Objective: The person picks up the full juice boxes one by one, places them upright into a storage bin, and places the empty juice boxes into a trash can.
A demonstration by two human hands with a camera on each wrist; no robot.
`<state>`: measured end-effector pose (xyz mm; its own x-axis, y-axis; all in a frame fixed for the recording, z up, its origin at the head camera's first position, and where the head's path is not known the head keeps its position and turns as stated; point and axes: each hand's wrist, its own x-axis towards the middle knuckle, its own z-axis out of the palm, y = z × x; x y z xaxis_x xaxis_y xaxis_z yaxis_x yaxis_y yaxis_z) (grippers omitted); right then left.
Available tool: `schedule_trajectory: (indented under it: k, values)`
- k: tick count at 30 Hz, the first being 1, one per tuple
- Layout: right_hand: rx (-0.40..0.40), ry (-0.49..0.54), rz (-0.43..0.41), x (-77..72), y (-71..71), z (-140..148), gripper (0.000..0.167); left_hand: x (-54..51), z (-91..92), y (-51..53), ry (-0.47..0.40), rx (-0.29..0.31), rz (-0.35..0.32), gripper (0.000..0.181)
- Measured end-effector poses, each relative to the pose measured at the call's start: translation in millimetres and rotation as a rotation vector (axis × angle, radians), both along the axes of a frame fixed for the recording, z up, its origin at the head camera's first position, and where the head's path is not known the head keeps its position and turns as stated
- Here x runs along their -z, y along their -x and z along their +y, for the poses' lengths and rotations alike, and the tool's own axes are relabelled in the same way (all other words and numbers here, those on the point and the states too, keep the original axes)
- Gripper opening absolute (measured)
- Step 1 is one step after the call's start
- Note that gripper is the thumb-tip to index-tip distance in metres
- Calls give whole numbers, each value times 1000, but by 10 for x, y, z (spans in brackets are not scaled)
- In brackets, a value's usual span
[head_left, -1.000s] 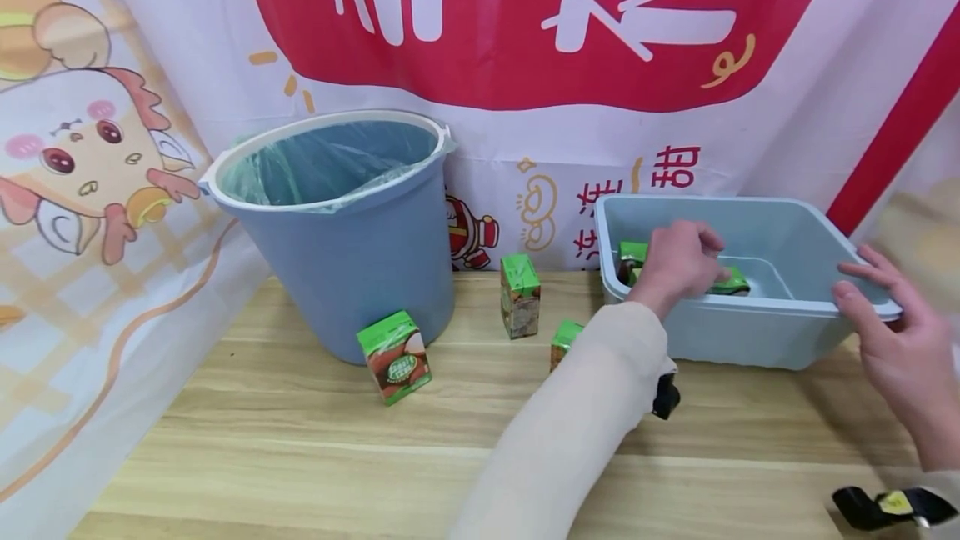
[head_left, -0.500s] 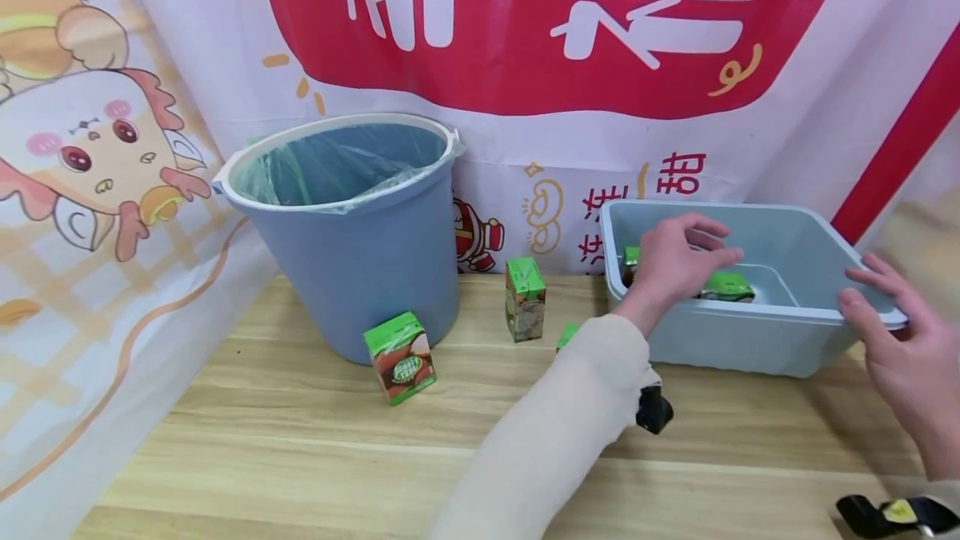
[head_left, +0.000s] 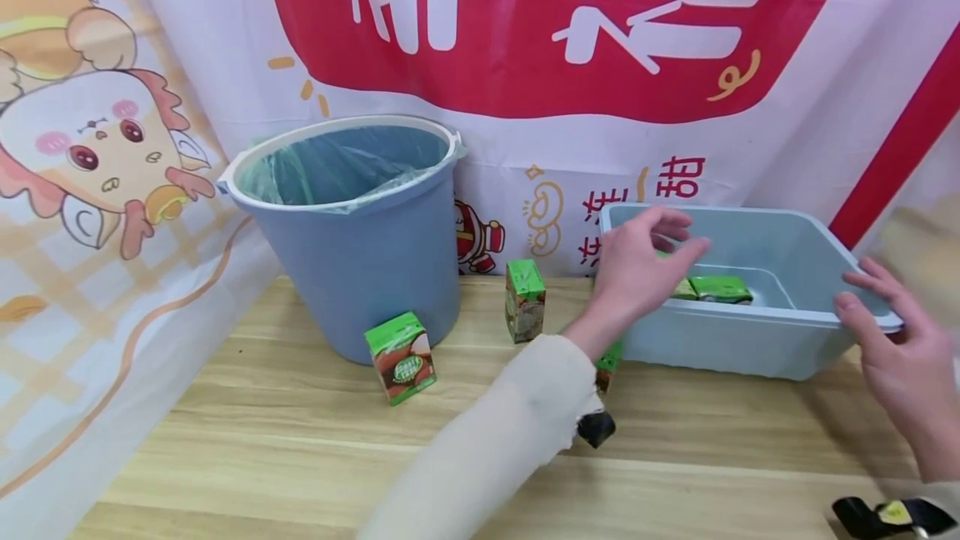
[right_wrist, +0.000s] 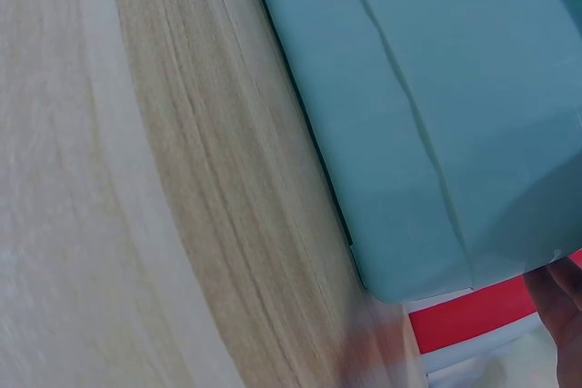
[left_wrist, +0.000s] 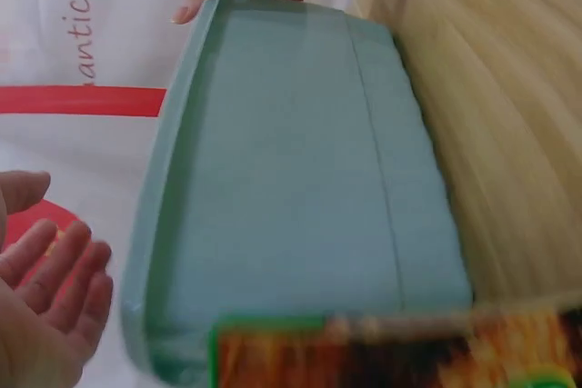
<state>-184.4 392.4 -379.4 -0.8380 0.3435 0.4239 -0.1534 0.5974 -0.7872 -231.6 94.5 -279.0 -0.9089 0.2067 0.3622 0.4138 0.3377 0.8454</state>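
Note:
My left hand (head_left: 641,261) hovers over the left end of a light-blue plastic tub (head_left: 720,340), fingers loosely bent and holding nothing. At the tub's right end my right hand (head_left: 900,348) grips the rim, thumb at the near corner. A small green-topped drink carton (head_left: 722,288) lies inside the tub, with part of another carton (head_left: 684,290) beside it; my left hand hides the rest of that end. Close to the left wrist, a carton (head_left: 607,369) outside the tub is partly covered by the sleeve; a blurred carton (left_wrist: 391,352) fills the left wrist view's bottom edge.
A blue waste bin (head_left: 360,265) lined with a clear bag stands at the left. One drink carton (head_left: 401,361) leans against its base; another carton (head_left: 525,302) stands upright between bin and tub. Everything is on a wood-grain table (head_left: 300,448) before a printed cloth (head_left: 525,148).
My left hand has drawn back leftward from the tub's inside, leaving the carton there in view. The right hand keeps its grip on the rim. The head view has shifted slightly.

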Motion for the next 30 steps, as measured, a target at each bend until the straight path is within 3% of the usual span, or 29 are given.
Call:
schedule_trajectory:
  k: [6,12,18,22,26,30]
  values:
    - [17,-14,-13,0,-2,14,49,-14,-322,-205,130,-91,130,34]
    - [17,36,-20,18,-23,41,50,-13,-672,-378,213,-164,335,40]
    - [5,28,-4,12,-10,41,49,-26,-1157,-457,367,-330,570,47]
    - [13,-17,-6,7,0,28,49,-31,-1538,-496,422,-459,713,51]
    - [6,-30,0,2,1,18,48,-52,-1901,-524,423,-561,804,55]
    - [2,-22,2,1,-2,11,48,-89,-2215,-513,394,-619,856,56]
